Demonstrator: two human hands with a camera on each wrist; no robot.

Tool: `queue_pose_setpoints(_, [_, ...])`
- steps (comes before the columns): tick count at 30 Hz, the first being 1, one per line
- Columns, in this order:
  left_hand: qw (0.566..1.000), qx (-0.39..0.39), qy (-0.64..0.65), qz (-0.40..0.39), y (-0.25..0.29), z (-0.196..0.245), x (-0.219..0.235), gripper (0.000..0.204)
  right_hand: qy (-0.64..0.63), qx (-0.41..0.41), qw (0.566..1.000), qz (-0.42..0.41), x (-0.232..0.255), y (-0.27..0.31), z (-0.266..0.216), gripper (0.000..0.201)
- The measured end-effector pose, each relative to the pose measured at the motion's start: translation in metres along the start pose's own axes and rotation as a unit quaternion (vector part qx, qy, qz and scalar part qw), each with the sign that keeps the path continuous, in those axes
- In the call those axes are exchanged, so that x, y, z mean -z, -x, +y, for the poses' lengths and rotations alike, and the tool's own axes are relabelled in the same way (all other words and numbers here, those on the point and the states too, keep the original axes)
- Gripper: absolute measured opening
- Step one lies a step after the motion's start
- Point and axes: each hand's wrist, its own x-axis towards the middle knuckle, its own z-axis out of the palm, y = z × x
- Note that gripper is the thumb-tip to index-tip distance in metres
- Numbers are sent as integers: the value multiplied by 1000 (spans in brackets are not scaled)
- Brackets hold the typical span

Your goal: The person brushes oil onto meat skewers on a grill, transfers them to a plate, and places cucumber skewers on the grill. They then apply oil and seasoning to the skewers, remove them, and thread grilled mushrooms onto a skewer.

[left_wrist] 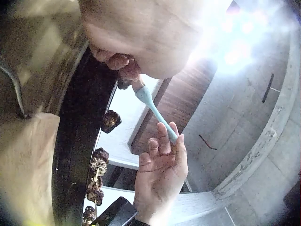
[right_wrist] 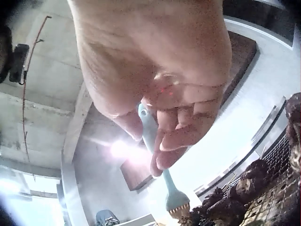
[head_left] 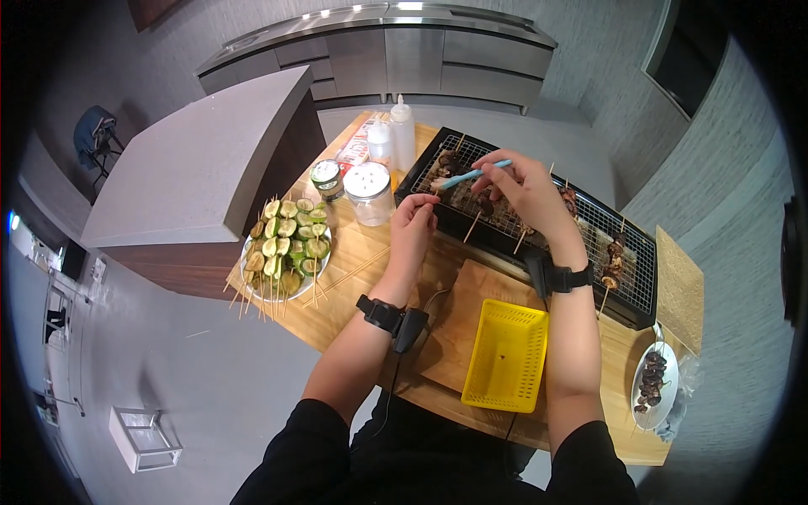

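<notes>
Right hand (head_left: 530, 200) gripped blue brush (head_left: 461, 178), left hand (head_left: 411, 229) pinched skewer (head_left: 449, 160) by its end, bristles near left fingertips, black grill (head_left: 637, 271) beneath.

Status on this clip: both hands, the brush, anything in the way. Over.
Right hand holding blue brush over grill. Left hand at grill's near edge, fingers curled, grip hidden. Bristles close to that hand; possible crowding there.

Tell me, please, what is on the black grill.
Skewers of dark food lie across the wire rack. The right hand, holding a brush, hides part of it in the head view, so what lies there can't be seen.
</notes>
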Motion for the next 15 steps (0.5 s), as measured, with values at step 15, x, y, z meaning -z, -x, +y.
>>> queue_pose_setpoints(15, [999,-10,6,40,-1,-4,-2,14,48,-11,996,79,-1,-4,11,26])
